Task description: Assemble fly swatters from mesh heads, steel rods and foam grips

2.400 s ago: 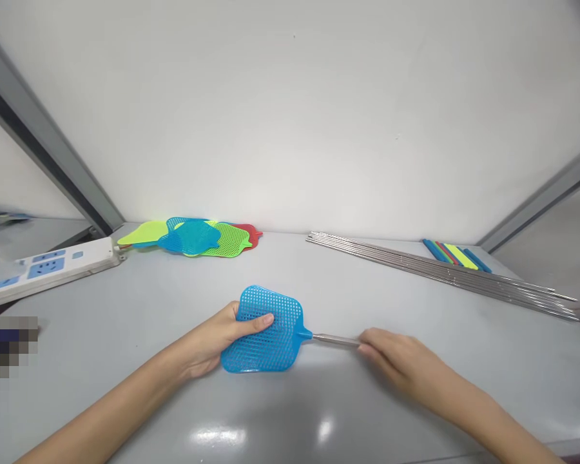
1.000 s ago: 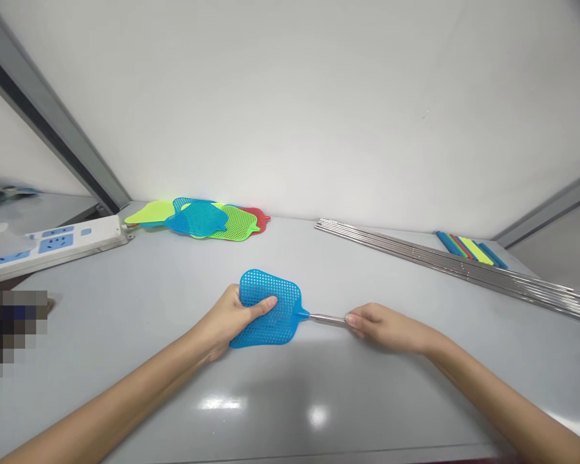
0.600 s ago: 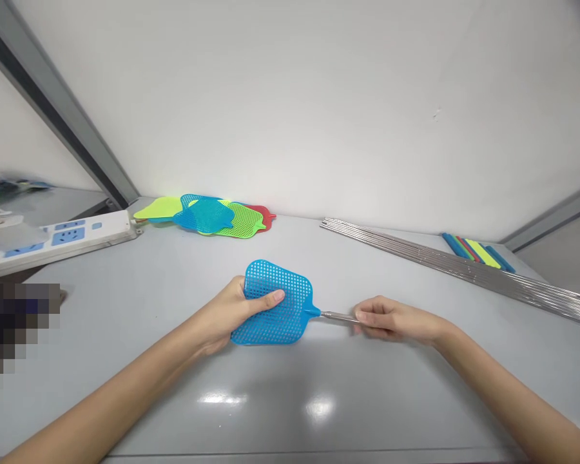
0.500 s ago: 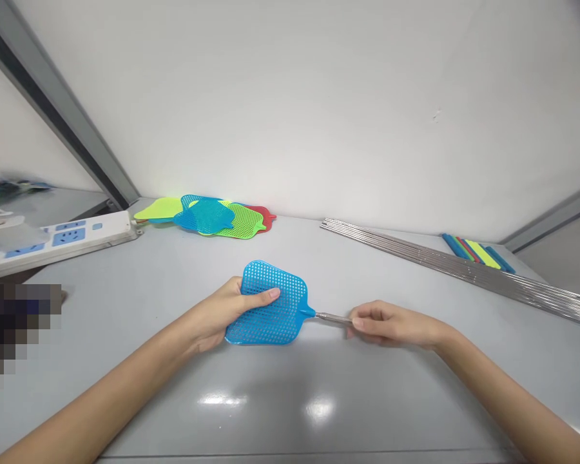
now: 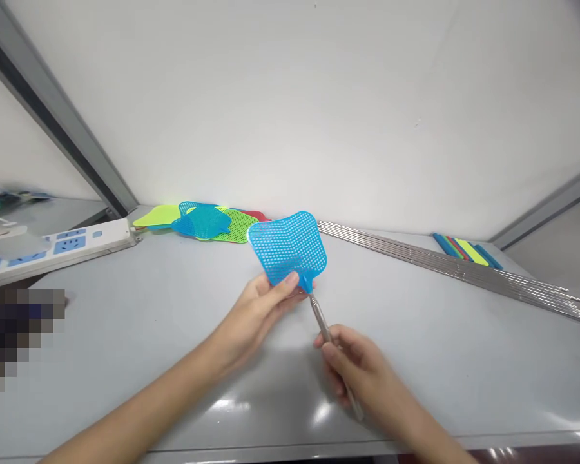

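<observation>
A blue mesh fly-swatter head (image 5: 288, 250) on a thin metal rod (image 5: 320, 318) is raised above the grey table (image 5: 439, 335), head pointing away from me. My left hand (image 5: 257, 310) pinches the lower edge of the blue head between thumb and fingers. My right hand (image 5: 360, 368) is closed round the rod nearer to me; the rod's lower end sticks out below that hand.
A pile of loose swatter heads (image 5: 203, 222), blue, green, yellow and red, lies at the back left. A bundle of metal rods (image 5: 457, 269) runs along the back right, with coloured plastic handles (image 5: 465, 250) behind it. A white power strip (image 5: 58, 246) sits at the left.
The swatter lay flat and sideways on the table; now it is lifted and turned with its head pointing away. My right hand has come nearer to me along the rod.
</observation>
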The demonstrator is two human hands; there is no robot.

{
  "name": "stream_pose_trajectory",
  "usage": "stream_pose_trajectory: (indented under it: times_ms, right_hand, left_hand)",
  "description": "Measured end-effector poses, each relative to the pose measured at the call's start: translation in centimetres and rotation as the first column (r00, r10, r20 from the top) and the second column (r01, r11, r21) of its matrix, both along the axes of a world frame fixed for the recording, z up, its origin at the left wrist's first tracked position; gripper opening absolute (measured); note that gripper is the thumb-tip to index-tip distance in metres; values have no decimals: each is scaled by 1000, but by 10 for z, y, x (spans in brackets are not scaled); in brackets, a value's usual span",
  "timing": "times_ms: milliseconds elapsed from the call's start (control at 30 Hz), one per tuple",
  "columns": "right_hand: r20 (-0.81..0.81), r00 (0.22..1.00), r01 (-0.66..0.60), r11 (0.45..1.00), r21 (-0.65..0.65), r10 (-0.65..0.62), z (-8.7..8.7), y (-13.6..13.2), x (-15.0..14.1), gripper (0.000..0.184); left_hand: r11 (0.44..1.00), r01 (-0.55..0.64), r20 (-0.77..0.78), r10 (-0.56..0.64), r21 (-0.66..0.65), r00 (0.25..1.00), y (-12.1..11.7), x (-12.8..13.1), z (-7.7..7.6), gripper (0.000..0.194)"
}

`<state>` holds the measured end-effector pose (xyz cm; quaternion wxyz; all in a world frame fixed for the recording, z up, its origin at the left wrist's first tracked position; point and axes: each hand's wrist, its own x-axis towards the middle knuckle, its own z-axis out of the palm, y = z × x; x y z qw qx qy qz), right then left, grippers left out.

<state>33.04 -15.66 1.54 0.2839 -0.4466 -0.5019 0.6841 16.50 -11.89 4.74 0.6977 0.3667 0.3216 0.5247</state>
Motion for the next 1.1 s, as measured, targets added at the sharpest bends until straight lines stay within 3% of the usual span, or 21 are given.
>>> stream_pose_trajectory:
  times_ms: [67,133,233,333,433,500,633,767,1100]
  right_hand:
    - [-33,999,8,1000,30,-7,-7,-11,-13,23]
    - [-117,993,29,999,28,-26,-11,-20,-23,23]
    - [-270,958,78,992,-96,-101,-11,-30,-36,28]
    - [-274,930,172,950,-259,-243,-6,-38,-48,36]
    - [-262,893,274,904,-329,-366,-2,-44,-58,46]
    - [-301,867,277,887,-369,-396,0,-47,-61,50]
    - [-389,830,171,846,-505,-401,6,-47,-56,51]
    - [-508,796,-35,814,-579,-328,5,-42,-46,49]
    - [-828,551,-499,757,-422,-99,-7,-21,-27,44]
  left_hand:
    - [990,-129,106,134,-52,985,1,11,0,23]
    - [981,-155,211,176,-115,961,5,14,4,20]
    - [986,-122,287,149,-110,946,9,15,11,21]
    - [986,-164,296,161,-17,941,8,20,13,26]
    - [988,-153,269,139,33,953,4,28,10,29]
    - [991,-130,249,119,29,961,3,31,7,28]
    - [987,-161,230,156,3,961,3,33,1,25]
    - [980,-196,223,195,-16,955,5,34,-3,22]
    - [951,-300,236,310,-78,921,5,33,-3,26]
